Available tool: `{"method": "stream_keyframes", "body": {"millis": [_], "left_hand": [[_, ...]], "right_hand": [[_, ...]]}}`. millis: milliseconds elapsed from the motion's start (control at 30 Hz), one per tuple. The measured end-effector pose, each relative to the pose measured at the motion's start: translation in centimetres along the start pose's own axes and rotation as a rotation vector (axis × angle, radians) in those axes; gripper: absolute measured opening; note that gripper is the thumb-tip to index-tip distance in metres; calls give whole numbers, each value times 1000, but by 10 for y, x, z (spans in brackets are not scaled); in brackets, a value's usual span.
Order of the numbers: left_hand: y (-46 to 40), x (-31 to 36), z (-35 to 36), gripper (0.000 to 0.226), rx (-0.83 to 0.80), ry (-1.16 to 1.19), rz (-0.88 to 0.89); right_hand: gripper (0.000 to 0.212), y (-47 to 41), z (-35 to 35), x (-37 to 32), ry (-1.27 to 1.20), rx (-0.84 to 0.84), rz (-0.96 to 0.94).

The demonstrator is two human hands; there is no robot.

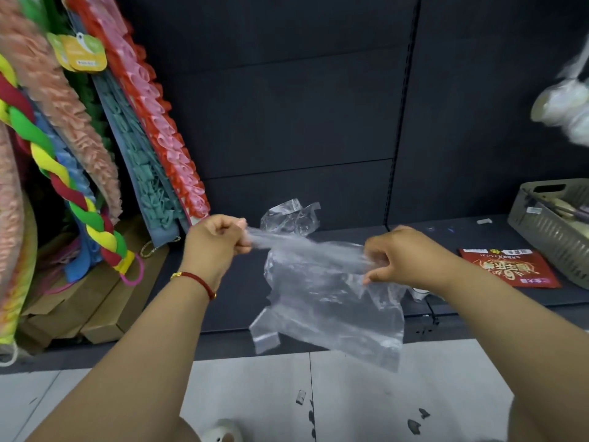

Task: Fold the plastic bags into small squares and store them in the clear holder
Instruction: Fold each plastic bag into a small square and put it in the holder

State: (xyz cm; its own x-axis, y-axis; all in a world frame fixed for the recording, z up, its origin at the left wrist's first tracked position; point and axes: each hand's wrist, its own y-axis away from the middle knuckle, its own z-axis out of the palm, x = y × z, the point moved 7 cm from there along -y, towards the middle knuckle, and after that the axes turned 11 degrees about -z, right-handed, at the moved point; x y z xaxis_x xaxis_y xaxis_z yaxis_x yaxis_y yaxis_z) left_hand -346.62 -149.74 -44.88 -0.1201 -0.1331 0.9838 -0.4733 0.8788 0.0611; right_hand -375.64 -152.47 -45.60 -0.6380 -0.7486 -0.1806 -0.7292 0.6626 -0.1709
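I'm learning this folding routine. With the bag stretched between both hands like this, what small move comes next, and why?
Probably lay it flat on the dark shelf. The left hand and right hand grip the clear plastic bag by its twisted top edge; the rest hangs crumpled, unfolded.

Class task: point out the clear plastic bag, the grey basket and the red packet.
clear plastic bag (334, 301), head view, hanging middle sheet.
grey basket (548, 237), head view, slatted front wall.
red packet (506, 267), head view, printed face.

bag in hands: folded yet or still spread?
Not folded. The clear plastic bag is stretched between left hand and right hand, its body hanging loose and crumpled.
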Motion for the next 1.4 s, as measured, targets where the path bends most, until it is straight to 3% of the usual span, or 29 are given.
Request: {"method": "stream_keyframes", "body": {"millis": [100, 167, 267, 400, 567, 700, 800, 867, 933, 967, 1067, 1133, 1200, 1300, 1367, 1400], "left_hand": [[-2, 5, -10, 16, 12, 84, 12], [-1, 6, -11, 15, -43, 142, -17], [1, 8, -11, 10, -142, 185, -32], [-2, 7, -21, 14, -116, 89, 9], [-9, 2, -32, 25, 13, -144, 54], [-11, -2, -38, 41, 86, -107, 22], [-13, -2, -43, 50, 177, -325, 17], [-10, 10, -37, 52, 274, -581, 174], [6, 24, -12, 30, 228, -618, 385], [19, 28, 8, 26, 100, -586, 422], [55, 25, 71, 52, -418, -504, 383], [67, 17, 92, 36, -577, -431, 335], [63, 19, 90, 8, -508, -292, 273], [49, 24, 73, 16, -328, -105, 238], [40, 25, 61, 17, -275, 3, 194], [33, 21, 56, 17, -260, 53, 146]], "right_hand": [[40, 0, 0, 7, 26, 21, -46], [27, 2, -6, 10, -26, 106, -58], [24, 5, -11, 19, -23, 160, -21], [20, 12, -5, 37, -176, 93, 136], [7, 17, -11, 40, -505, 266, 284], [35, 21, -20, 45, -802, 484, 318], [32, 23, -28, 42, -864, 574, 310], [28, 18, -34, 27, -764, 509, 266], [28, 9, -38, 4, -588, 366, 184], [29, 5, -37, -10, -519, 296, 142], [32, -5, -28, -39, -485, 166, 50], [32, -8, -28, -46, -577, 205, 12], [36, -7, -32, -40, -709, 256, 37], [47, 2, -25, -18, -715, 125, 134], [32, 9, -17, 2, -660, 78, 221], [20, 12, -17, 13, -693, 144, 263]]}}
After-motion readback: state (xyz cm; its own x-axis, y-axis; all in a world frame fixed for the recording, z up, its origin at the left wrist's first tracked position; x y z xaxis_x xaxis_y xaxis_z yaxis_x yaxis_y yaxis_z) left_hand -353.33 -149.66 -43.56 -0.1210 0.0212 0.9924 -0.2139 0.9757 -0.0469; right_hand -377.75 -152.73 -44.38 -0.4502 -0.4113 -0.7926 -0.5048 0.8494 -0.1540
